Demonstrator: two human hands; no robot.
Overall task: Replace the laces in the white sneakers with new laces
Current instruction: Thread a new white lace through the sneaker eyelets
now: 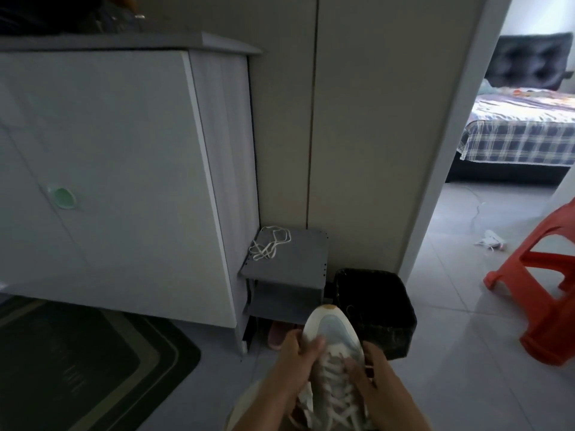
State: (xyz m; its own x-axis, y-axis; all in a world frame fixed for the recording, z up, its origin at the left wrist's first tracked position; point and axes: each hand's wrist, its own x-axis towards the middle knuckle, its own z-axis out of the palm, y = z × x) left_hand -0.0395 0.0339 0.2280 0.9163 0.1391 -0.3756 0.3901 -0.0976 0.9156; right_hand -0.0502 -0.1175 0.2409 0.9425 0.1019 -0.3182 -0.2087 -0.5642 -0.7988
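Dim hallway, pale glossy tile floor (pixel 460 362), doorway to a bedroom up at 2 o'clock.

Main thing: the white low-top sneaker w/ pale blue toe panel (pixel 334 334) is at 6 o'clock, held up off the floor, toe pointing away from the person. Left hand (pixel 297 349) holds the toe end, thumb over the top and fingers under. IMO that's to keep the shoe steady while the other hand works. Right hand (pixel 371 379) has its fingers curled into the threaded white laces (pixel 333 379) near the lowest eyelets. Looks like it's pinching one crossing, tho it's a bit blurry. Can't tell if these are the old laces coming out or the new ones going in.

Going outward: just past the toe at 5 o'clock there's a square black bin (pixel 378 309). At 12 o'clock from the shoe is a small grey two-tier shelf (pixel 289 265) w/ a loose white lace bundle (pixel 270 246) on top. Prob parked there to stay within reach and off the floor. A pink slipper (pixel 276 335) sits under it.

Left of that is a tall white cabinet (pixel 118 169), w/ a dark doormat (pixel 77 368) at 8 o'clock. An orange plastic stool (pixel 543 309) is at 3 o'clock, well apart. The checked bed (pixel 522 135) is thru the door.
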